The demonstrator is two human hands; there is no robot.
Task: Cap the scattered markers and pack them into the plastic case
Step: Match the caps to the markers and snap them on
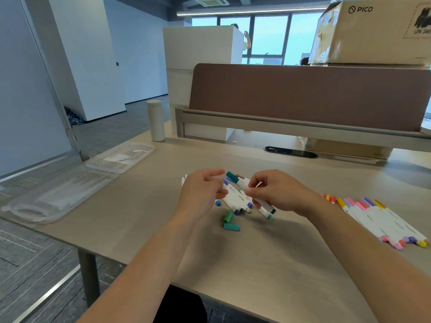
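A cluster of white-bodied markers (235, 199) with blue and green ends lies mid-table between my hands. My right hand (275, 192) grips a white marker with a teal cap (242, 183), pinched between thumb and fingers. My left hand (203, 190) hovers over the cluster's left side, fingers loosely curled; whether it holds anything is hidden. Two loose green caps (229, 221) lie just in front of the cluster. A row of capped markers (377, 217) in orange, pink, purple and yellow lies at the right. The clear plastic case (70, 183) lies open at the table's left edge.
A grey cylindrical bottle (155, 121) stands at the back left. A brown desk divider (303, 96) runs along the back, with a cable slot (291, 152) in front of it. Cardboard boxes (373, 31) sit above at the right.
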